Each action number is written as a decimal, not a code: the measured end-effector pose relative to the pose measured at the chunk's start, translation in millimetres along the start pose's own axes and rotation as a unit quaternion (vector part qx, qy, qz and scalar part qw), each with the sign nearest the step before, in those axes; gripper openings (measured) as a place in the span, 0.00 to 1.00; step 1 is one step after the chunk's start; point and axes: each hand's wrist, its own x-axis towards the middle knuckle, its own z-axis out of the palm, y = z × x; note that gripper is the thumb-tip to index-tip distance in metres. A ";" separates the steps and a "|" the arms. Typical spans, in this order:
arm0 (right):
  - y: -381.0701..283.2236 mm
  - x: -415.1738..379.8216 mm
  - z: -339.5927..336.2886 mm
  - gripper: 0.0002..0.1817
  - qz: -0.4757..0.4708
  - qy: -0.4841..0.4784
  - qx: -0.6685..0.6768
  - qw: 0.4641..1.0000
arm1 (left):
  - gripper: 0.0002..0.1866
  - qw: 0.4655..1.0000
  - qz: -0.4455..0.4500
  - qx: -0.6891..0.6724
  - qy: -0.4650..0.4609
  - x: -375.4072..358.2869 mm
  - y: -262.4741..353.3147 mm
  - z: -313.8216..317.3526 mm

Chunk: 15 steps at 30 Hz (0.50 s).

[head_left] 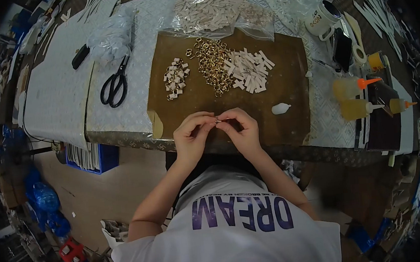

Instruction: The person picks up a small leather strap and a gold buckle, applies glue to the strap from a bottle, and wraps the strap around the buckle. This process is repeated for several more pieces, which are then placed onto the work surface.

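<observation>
My left hand (194, 135) and my right hand (240, 130) meet fingertip to fingertip over the near edge of a brown mat (284, 62). Both pinch one small piece, mostly hidden by the fingers; its kind cannot be made out. Beyond them lies a heap of gold metal buckles (213, 68), with a pile of short white strips (249, 70) touching its right side. To the left is a smaller group of gold buckles with white strips looped on them (177, 78). A small white blob-shaped piece (281, 108) rests right of my right hand.
Black scissors (114, 86) and a plastic bag (112, 37) lie left. A clear bag of strips (209, 9) is at the back. Along the right stand a mug (322, 19), a phone (343, 52), glue bottles (353, 109) and a yellow tape roll (376, 60). A blue crate (107, 159) sits below the table.
</observation>
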 end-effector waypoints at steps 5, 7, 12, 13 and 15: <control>3.2 -0.4 -0.6 0.07 0.005 0.013 0.010 1.000 | 0.06 0.999 0.018 0.027 -0.011 3.4 0.2 1.0; 1.4 -0.4 -1.4 0.07 0.006 0.013 -0.001 1.000 | 0.06 0.999 0.018 0.035 -0.021 4.6 0.8 -0.3; 1.2 3.7 0.3 0.04 0.004 0.001 -0.044 0.999 | 0.06 0.995 -0.033 0.031 -0.087 14.7 4.4 -8.7; 0.4 4.4 1.3 0.04 0.002 0.003 -0.054 0.999 | 0.06 0.994 -0.024 0.052 -0.090 18.1 4.3 -12.2; -0.1 4.3 3.9 0.04 0.007 0.021 -0.057 0.998 | 0.06 0.991 -0.007 0.090 -0.101 28.0 2.9 -19.2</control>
